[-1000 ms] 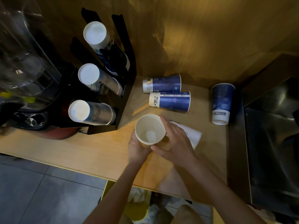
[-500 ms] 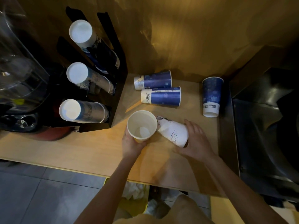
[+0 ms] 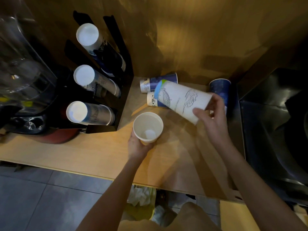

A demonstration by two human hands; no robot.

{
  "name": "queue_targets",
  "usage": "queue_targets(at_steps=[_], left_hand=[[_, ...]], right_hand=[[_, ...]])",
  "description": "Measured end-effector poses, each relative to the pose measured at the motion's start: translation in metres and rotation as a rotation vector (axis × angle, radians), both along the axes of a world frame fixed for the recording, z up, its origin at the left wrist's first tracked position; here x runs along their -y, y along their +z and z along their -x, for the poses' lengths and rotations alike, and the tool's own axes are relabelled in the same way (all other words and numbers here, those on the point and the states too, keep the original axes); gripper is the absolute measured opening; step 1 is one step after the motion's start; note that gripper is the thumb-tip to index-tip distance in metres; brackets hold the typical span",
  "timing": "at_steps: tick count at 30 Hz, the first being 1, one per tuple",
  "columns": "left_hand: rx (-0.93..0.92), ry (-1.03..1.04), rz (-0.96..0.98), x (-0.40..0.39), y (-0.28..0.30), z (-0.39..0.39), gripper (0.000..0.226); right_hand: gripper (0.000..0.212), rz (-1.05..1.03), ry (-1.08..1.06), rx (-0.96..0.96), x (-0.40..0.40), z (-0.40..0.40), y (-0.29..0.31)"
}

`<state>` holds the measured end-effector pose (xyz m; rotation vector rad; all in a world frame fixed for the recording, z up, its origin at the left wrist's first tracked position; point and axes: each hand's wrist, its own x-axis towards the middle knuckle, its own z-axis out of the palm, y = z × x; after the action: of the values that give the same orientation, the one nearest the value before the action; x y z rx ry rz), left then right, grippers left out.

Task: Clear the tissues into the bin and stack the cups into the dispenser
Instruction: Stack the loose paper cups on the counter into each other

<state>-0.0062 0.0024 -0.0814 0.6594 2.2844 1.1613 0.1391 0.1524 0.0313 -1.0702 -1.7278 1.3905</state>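
Observation:
My left hand (image 3: 138, 145) holds an upright white paper cup (image 3: 148, 126), mouth up, above the wooden counter (image 3: 93, 152). My right hand (image 3: 211, 114) grips a white printed cup (image 3: 181, 100) by its rim end; it hangs tilted on its side above the counter, base pointing left. Behind it lie two blue cups on their sides, one (image 3: 158, 81) nearer the wall and one (image 3: 152, 100) mostly hidden. A third blue cup (image 3: 220, 89) stands upside down at the right. The black dispenser (image 3: 123, 90) holds three cup stacks. Tissues lie in the yellow bin (image 3: 141, 204) under the counter.
A clear-topped machine (image 3: 21, 77) stands left of the dispenser. A dark steel sink (image 3: 275, 130) borders the counter on the right. The golden wall (image 3: 191, 39) closes the back. Grey floor tiles (image 3: 41, 200) show below the counter's front edge.
My right hand has lifted the white printed cup off the counter and raised it up and back, over the lying blue cups. My left hand keeps the upright cup in place.

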Motion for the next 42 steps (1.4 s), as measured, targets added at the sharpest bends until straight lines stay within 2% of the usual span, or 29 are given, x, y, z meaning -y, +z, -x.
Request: queue_targets(at_steps=[2, 3, 8, 13, 16, 21, 25, 30, 34, 42], left_hand=[[0.004, -0.006, -0.013, 0.0, 0.001, 0.0, 0.099], [0.006, -0.005, -0.022, 0.001, 0.002, -0.001, 0.102], [0.0, -0.006, 0.025, 0.001, 0.002, 0.001, 0.094], [-0.006, -0.021, 0.012, 0.001, -0.001, 0.002, 0.096], [-0.008, 0.015, -0.025, 0.002, 0.002, -0.001, 0.091], [-0.04, 0.008, -0.036, 0.0, 0.005, -0.003, 0.081], [-0.059, -0.017, -0.052, -0.002, 0.012, 0.003, 0.083], [-0.132, 0.031, -0.134, 0.003, 0.035, 0.025, 0.087], [-0.21, 0.126, -0.09, 0.006, 0.05, 0.042, 0.101], [-0.214, 0.126, -0.058, 0.01, 0.066, 0.061, 0.088]], right_hand=[[0.067, -0.064, 0.089, -0.029, 0.002, 0.009, 0.019], [0.066, -0.123, 0.145, 0.021, 0.005, 0.013, 0.026], [0.087, -0.552, 0.424, 0.431, 0.027, 0.039, 0.038], [0.091, -0.859, 0.6, 0.62, 0.05, 0.069, 0.021], [0.093, -0.793, 0.625, 0.665, 0.058, 0.082, 0.001], [0.091, -0.555, 0.633, 0.66, 0.06, 0.084, -0.023], [0.093, -0.551, 0.577, 0.708, 0.06, 0.089, -0.024], [0.099, -0.453, 0.528, 0.582, 0.056, 0.115, -0.023], [0.095, -0.339, 0.514, 0.471, 0.057, 0.137, -0.025], [0.091, -0.237, 0.542, 0.459, 0.058, 0.153, -0.026]])
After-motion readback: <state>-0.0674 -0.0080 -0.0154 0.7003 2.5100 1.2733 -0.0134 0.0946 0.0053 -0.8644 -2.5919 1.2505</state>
